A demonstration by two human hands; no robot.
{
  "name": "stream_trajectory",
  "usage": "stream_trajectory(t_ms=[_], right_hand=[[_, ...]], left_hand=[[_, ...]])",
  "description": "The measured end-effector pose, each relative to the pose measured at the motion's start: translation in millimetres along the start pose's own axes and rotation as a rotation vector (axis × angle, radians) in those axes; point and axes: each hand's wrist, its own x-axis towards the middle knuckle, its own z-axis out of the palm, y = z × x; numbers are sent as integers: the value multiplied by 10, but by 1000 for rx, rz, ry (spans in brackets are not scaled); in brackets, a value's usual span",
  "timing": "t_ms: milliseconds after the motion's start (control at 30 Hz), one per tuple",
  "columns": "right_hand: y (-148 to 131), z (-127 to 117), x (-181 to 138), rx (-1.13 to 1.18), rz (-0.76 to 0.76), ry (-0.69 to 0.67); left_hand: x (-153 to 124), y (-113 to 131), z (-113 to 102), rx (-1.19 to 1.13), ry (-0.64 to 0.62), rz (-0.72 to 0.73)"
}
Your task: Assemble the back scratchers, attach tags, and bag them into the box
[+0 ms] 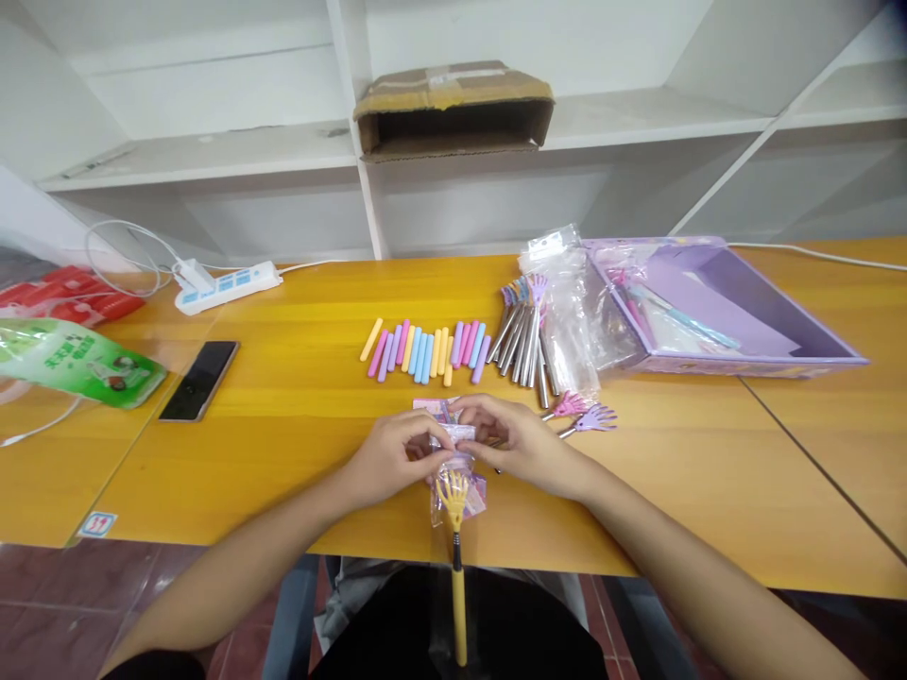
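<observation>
My left hand and my right hand meet at the table's front edge, fingers pinching the top of a clear plastic bag with a pale purple card strip. Inside the bag, a yellow back scratcher hangs toward my lap, its claw end up by my fingers. Printed purple cards lie under the bag and hands. Just beyond my right hand rest a pink back scratcher head and a purple one, their metal rods partly hidden.
Coloured handle tubes lie in a row. Several metal back scratcher rods, clear bags and a purple box sit to the right. Leftward are a phone, power strip and green package. A cardboard box occupies the shelf.
</observation>
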Motion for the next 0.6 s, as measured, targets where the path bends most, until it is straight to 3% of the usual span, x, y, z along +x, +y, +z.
stream_trajectory(t_ms=[133, 267, 367, 600], right_hand=[[-254, 81, -261, 132, 238, -135], [-385, 476, -730, 180, 489, -220], [-314, 795, -1013, 257, 657, -179], [-68, 1228, -1295, 261, 597, -6]], left_hand=[[-16, -61, 25, -149, 34, -62], [-38, -63, 32, -220, -31, -74], [-44, -27, 25, -210, -120, -54], [-20, 26, -34, 19, -142, 180]])
